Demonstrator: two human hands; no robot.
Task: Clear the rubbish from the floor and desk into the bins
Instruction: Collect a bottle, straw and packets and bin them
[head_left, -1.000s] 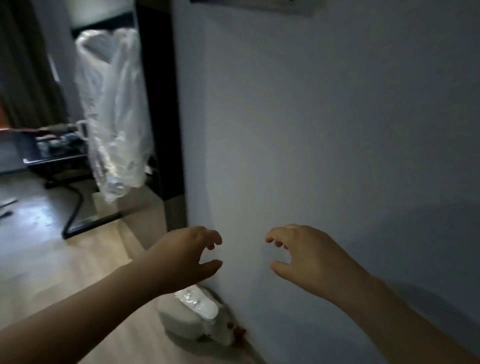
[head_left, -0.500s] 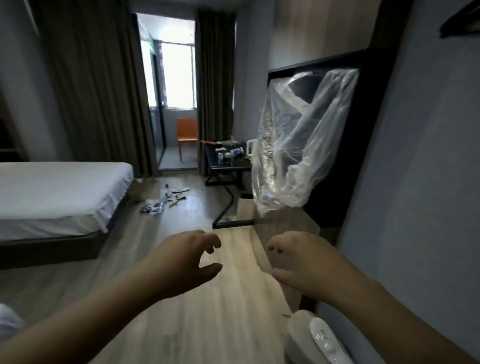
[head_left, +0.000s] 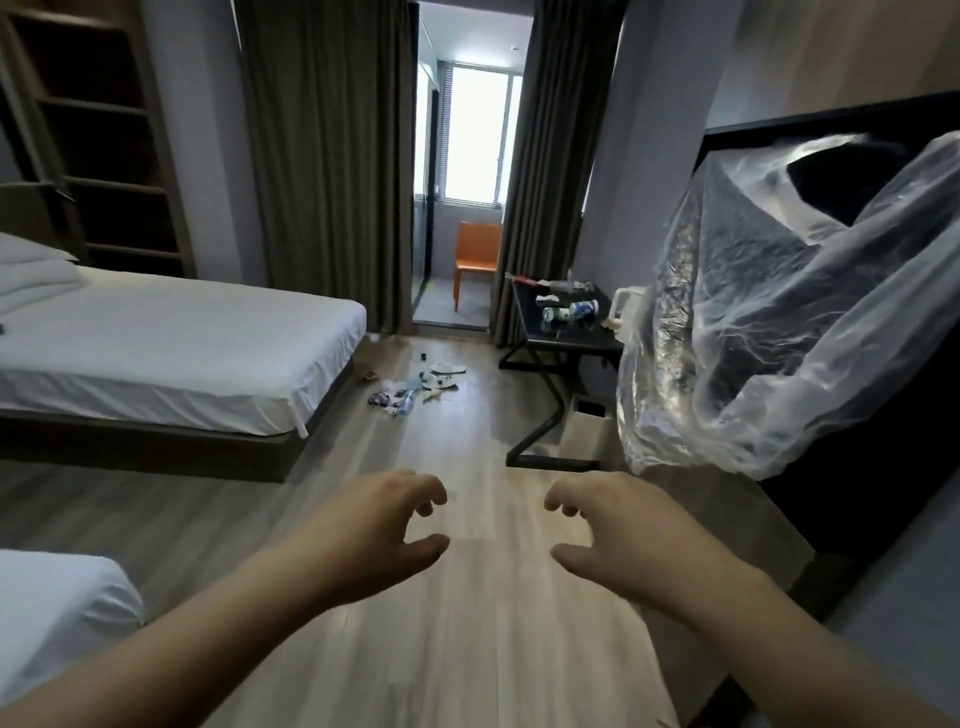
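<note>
Head view, start of the approach. A second ago the view faced a blank wall; it has since swung to take in the length of the room, so the work now lies in sight, while the small lined bin that sat low by the wall has dropped out of view. My left hand (head_left: 374, 535) and right hand (head_left: 623, 535) hover side by side over the near floor (head_left: 467, 649), posed as before: each grip half open, fingers loosely curled, holding nothing. The floor rubbish (head_left: 410, 389), a scatter of bottles, wrappers and pale scraps, lies far ahead, just off the foot corner of the bed (head_left: 182, 343) and well apart from both hands. More cans and bottles (head_left: 569, 310) lie on the dark bench (head_left: 571, 340) at far right, beside a white kettle (head_left: 623, 306). Under the bench stands a pale open box (head_left: 587, 426), which I judge to be a bin. Nothing appears collected yet; the next step is probably a walk forward. The lane between bed and bench looks open, though a plastic-shrouded dark unit (head_left: 779, 338) bulges in from the right and a second bed corner (head_left: 57, 608) sits near left. An orange chair (head_left: 475, 254) stands beyond the curtains (head_left: 322, 156).
</note>
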